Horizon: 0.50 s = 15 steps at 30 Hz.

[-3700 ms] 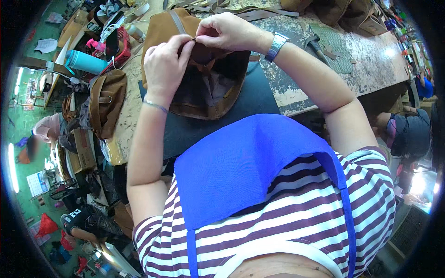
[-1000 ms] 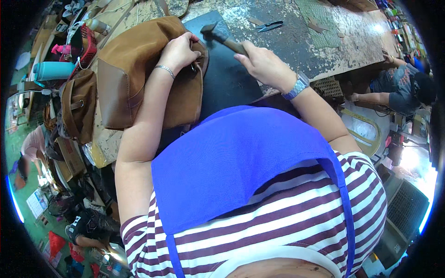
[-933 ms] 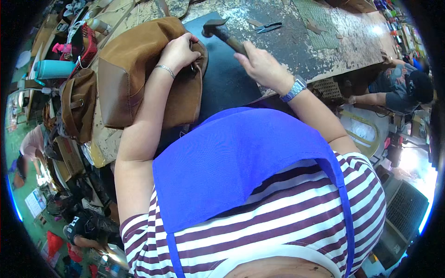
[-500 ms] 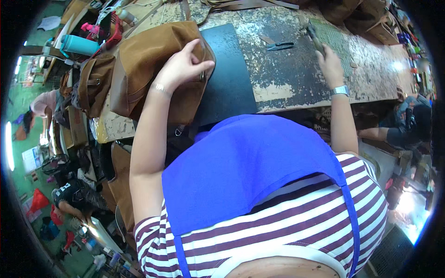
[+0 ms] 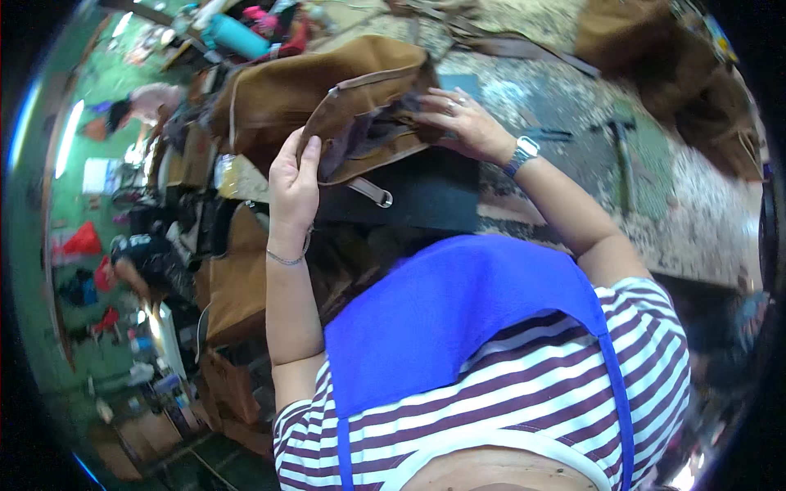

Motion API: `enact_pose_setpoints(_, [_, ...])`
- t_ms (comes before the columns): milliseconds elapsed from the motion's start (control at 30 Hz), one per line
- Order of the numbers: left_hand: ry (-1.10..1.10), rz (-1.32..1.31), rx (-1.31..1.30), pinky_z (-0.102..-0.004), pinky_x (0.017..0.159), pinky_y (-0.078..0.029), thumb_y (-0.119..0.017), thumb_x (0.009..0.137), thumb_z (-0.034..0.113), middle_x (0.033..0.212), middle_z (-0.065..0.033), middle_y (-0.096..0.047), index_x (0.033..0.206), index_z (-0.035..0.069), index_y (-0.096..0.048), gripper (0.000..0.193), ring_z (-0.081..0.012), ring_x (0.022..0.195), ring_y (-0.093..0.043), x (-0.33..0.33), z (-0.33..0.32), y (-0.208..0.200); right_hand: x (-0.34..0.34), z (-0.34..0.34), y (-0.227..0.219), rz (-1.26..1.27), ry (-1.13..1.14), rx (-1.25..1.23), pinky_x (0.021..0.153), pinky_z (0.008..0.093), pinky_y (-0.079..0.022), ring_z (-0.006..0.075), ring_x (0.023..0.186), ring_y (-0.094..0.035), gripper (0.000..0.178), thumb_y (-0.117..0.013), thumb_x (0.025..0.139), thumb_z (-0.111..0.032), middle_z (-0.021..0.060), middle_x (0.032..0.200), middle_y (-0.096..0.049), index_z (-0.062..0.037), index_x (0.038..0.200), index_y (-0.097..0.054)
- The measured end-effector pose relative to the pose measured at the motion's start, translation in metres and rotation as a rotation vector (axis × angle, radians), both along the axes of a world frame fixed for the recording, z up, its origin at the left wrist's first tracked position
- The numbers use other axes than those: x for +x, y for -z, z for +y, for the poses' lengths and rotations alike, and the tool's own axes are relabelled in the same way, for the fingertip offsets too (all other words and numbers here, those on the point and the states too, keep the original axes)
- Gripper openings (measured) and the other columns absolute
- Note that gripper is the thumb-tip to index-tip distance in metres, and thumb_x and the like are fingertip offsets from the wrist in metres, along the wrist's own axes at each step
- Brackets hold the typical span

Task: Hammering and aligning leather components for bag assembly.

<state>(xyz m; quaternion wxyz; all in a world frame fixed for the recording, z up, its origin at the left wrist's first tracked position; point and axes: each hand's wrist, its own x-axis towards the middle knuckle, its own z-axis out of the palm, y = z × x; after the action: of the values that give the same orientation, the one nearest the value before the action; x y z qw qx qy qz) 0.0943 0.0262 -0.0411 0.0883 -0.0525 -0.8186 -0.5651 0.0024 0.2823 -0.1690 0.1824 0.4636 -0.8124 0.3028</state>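
Note:
A brown bag [image 5: 327, 69] lies on its side on the table, its mouth gaping toward me and its grey lining in view. My left hand [image 5: 296, 182] pinches the rim at the mouth's left end, thumb on the near side. At the other end my right hand [image 5: 468, 124] has its fingers curled over the rim; its thumb is hidden. A short strap with a metal ring [image 5: 372, 192] hangs from the near edge. Under the bag is a black mat [image 5: 426, 196]. A hammer [image 5: 624, 159] lies to the right, partly on a green mat [image 5: 651, 155].
A dark pair of hand shears or pliers [image 5: 547, 133] rests between bag and hammer. Leather straps [image 5: 524, 47] lie at the back. More brown bags [image 5: 655, 65] are piled far right. A turquoise bottle [image 5: 237, 37] stands back left. Another person [image 5: 135, 266] works off to the left.
My right hand has let go of the hammer and moved left to the bag. The bag has been turned so its mouth faces me, and my left hand has shifted down to its rim.

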Motion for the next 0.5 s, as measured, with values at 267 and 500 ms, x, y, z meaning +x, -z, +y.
enact_pose_setpoints(267, [-0.135, -0.067, 0.446, -0.0270, 0.091, -0.044, -0.048, 0.093, 0.008, 0.112, -0.0077, -0.059, 0.117, -0.001, -0.053, 0.026, -0.0130, 0.100, -0.057, 0.033, -0.031, -0.062, 0.022, 0.004, -0.076, 0.079, -0.087, -0.179, 0.108, 0.0528, -0.024, 0.0155, 0.091, -0.060, 0.022, -0.068, 0.077, -0.017, -0.0032, 0.092, -0.062, -0.0188, 0.099, -0.064])
enact_pose_setpoints(500, [-0.139, 0.098, 0.187, -0.0265, 0.092, -0.042, -0.045, 0.094, 0.008, 0.114, -0.0083, -0.058, 0.122, -0.002, -0.051, 0.029, -0.0121, 0.103, -0.054, 0.043, -0.025, -0.062, 0.036, 0.011, -0.096, 0.080, -0.134, -0.118, 0.105, 0.0524, -0.027, 0.0163, 0.088, -0.060, 0.025, -0.072, 0.074, -0.022, -0.0014, 0.091, -0.061, -0.0188, 0.098, -0.065])
